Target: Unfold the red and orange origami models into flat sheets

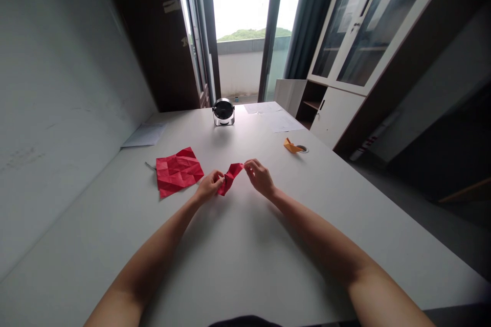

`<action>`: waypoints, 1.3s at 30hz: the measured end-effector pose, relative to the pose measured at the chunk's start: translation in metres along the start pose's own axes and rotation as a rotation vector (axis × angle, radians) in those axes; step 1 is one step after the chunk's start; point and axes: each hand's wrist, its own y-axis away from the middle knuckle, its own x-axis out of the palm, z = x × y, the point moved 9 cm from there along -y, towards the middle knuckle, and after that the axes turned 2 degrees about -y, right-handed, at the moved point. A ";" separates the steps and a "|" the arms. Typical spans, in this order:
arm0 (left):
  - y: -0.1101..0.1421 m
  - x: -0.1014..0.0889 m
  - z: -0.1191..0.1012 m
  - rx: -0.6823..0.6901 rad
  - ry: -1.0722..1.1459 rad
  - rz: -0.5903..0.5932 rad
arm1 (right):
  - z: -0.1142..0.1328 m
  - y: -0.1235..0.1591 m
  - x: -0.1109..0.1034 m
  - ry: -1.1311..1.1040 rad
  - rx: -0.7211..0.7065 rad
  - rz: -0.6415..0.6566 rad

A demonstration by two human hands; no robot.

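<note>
Between my hands is a small piece of folded red paper [230, 176], raised at an angle over the white table. My left hand [210, 185] pinches its lower left side between thumb and fingers. At the upper right tip, my right hand [259, 174] grips the paper with thumb and fingertips. Part of the paper's left edge is hidden behind my left fingers. To the left of my left hand lies a larger red sheet [178, 171], opened out and covered with creases.
A round black and silver device [223, 112] stands at the table's [245, 265] far side. An orange folded paper [291, 146] lies against a tape roll [303, 149] on the right. White papers [143, 135] lie at the back left, others [286, 122] at the back right. A wall borders the left.
</note>
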 end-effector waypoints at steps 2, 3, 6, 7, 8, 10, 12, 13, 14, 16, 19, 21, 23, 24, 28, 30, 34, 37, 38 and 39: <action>0.004 0.002 -0.012 0.069 -0.172 0.014 | 0.004 0.000 0.002 0.000 -0.018 0.023; 0.006 0.002 -0.016 0.090 -0.233 0.017 | 0.006 0.001 0.003 0.007 -0.032 0.043; 0.010 0.001 -0.025 0.096 -0.299 0.005 | 0.010 0.002 0.009 0.043 -0.091 0.109; 0.010 0.000 -0.026 0.090 -0.297 -0.003 | 0.012 0.002 0.011 0.056 -0.115 0.130; 0.010 -0.001 -0.027 0.084 -0.292 -0.012 | 0.014 0.002 0.012 0.072 -0.142 0.150; 0.011 -0.002 -0.027 0.075 -0.297 -0.026 | 0.020 0.003 0.016 0.108 -0.208 0.196; 0.011 -0.002 -0.024 0.064 -0.345 -0.038 | 0.030 0.004 0.020 0.140 -0.291 0.246; 0.011 -0.002 -0.022 0.058 -0.380 -0.040 | 0.036 0.005 0.022 0.149 -0.330 0.270; 0.011 -0.001 -0.020 0.050 -0.413 -0.039 | 0.042 0.006 0.024 0.152 -0.363 0.291; 0.012 0.001 -0.015 0.034 -0.460 -0.031 | 0.052 0.008 0.029 0.146 -0.400 0.328; 0.012 0.003 -0.010 0.026 -0.480 -0.023 | 0.059 0.011 0.038 0.131 -0.383 0.375; 0.013 0.003 -0.009 0.020 -0.470 -0.029 | 0.056 0.012 0.043 0.119 -0.315 0.385; 0.013 0.003 -0.007 0.002 -0.437 -0.034 | 0.049 0.012 0.047 0.108 -0.211 0.386; 0.013 0.003 -0.007 -0.009 -0.416 -0.034 | 0.044 0.012 0.049 0.101 -0.154 0.387; 0.014 0.005 -0.008 -0.020 -0.379 -0.030 | 0.032 0.014 0.055 0.026 0.030 0.400; 0.015 0.008 -0.011 -0.001 -0.385 -0.038 | 0.029 0.015 0.058 -0.020 0.093 0.397; 0.017 0.011 -0.013 0.011 -0.318 -0.060 | 0.021 0.017 0.063 -0.066 0.199 0.367; 0.017 0.013 -0.011 0.003 -0.328 -0.053 | 0.011 0.019 0.065 -0.076 0.292 0.361; 0.016 0.013 -0.010 0.003 -0.336 -0.051 | 0.008 0.020 0.066 -0.079 0.315 0.361; 0.016 0.013 -0.010 0.004 -0.337 -0.052 | 0.005 0.020 0.066 -0.083 0.329 0.361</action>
